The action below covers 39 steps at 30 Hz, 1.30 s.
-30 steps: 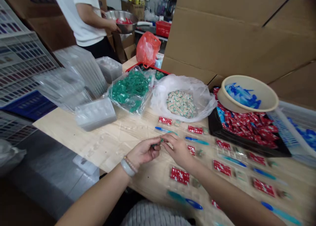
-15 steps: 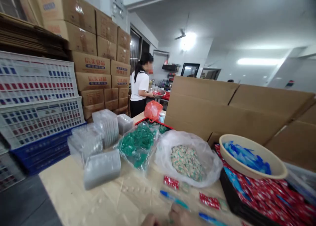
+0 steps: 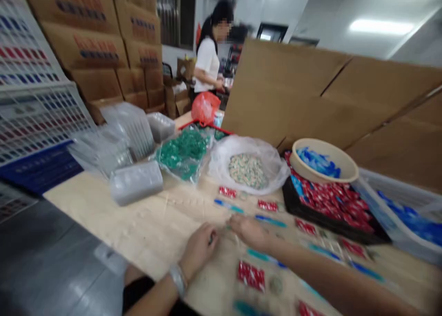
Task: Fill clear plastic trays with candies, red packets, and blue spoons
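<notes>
My left hand (image 3: 203, 243) is curled closed over the table, with a small dark greenish bit showing between its fingers, too blurred to name. Just right of it, my right hand (image 3: 249, 231) reaches in, fingers bunched together at the table top; what they pinch is hidden. Around the hands lie red patterned packets (image 3: 251, 275) and blue stick-shaped packets (image 3: 271, 221). Beyond them a white plastic bag (image 3: 276, 172) lies open, full of small pale-and-green pieces (image 3: 247, 169). Beside it is a clear bag of green packets (image 3: 183, 151).
Clear plastic trays (image 3: 136, 182) are stacked at the left. At right, a cream basin (image 3: 348, 169) of blue packets rests on a black tray (image 3: 293, 203) of red packets, near a clear bin (image 3: 371, 201). A cardboard panel (image 3: 293, 90) stands behind; a person (image 3: 207, 60) stands beyond.
The view has tilted down, bringing both hands and forearms and more of the near table into sight. The person behind has turned or shifted, and the bowl they held no longer shows.
</notes>
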### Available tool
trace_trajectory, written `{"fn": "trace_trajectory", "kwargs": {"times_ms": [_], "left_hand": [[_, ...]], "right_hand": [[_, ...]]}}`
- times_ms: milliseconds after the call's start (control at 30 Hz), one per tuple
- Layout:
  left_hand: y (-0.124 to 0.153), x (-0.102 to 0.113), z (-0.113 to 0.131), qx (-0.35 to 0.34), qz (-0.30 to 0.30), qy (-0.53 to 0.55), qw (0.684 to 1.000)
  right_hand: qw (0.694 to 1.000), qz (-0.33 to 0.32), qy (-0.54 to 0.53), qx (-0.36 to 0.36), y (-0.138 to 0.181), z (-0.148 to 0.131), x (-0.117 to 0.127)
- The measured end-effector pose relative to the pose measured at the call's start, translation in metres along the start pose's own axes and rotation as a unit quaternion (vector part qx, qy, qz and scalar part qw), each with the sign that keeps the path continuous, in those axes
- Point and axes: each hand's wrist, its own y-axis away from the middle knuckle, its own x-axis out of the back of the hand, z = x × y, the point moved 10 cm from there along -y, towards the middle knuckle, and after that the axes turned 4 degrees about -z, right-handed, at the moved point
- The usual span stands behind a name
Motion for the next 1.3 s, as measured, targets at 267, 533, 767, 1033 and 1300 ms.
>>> {"fn": "trace_trajectory", "kwargs": {"times_ms": [267, 533, 767, 1033, 1300], "left_hand": [[-0.007, -0.012, 0.003, -0.023, -0.066, -0.017, 0.997], [-0.013, -0.013, 0.005, -0.017, -0.086, -0.022, 0.996], [-0.014, -0.016, 0.004, -0.014, -0.104, -0.007, 0.994], [-0.029, -0.007, 0.0, 0.213, -0.062, 0.445, 0.868], [-0.029, -0.022, 0.007, 0.264, -0.119, 0.564, 0.774]], "right_hand": [[0.99, -0.013, -0.14, -0.026, -0.006, 0.017, 0.007], [0.999, -0.044, -0.021, -0.023, 0.003, 0.019, 0.003], [0.992, -0.064, 0.061, -0.094, -0.003, 0.025, -0.005], [0.982, 0.143, -0.114, -0.05, 0.008, -0.008, 0.055], [0.954, 0.167, -0.241, -0.06, 0.0, -0.022, 0.05]]}}
